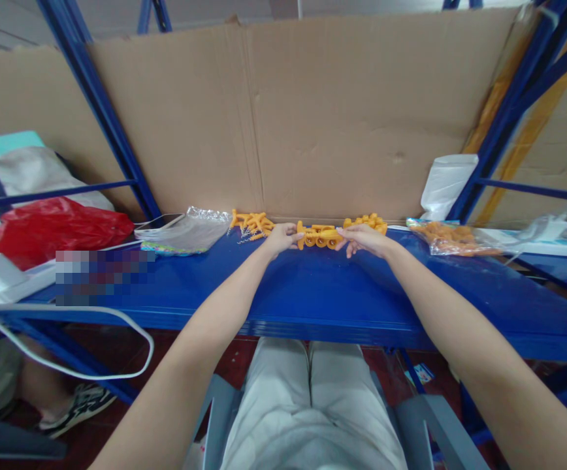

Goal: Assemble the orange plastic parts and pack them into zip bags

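1. The yellow row (320,236), a short line of plastic pieces with round openings facing the person, is between the two hands, toward the far edge of the blue surface (323,287) (whether it rests there or is lifted slightly, I cannot tell).
2. The left hand (282,240) is at the left end of the yellow row, its thumb and fingers pinching that end.
3. The right hand (366,240) is at the right end of the row, thumb and forefinger pinching it there, the other fingers loosely curled below.
4. Left of the row, just past the left hand, lies a heap of corkscrews (251,223) with yellow handles and metal spirals.
5. Right of the row, just behind the right hand, is a pile of yellow pieces (377,222).
6. Well to the right of the row lies a clear bag (453,238) of orange-yellow pieces.
7. Farther left of the row than the corkscrews is a plastic sleeve (193,232); a red bag (58,228) sits beyond that.
8. Behind the row stands cardboard (323,117).
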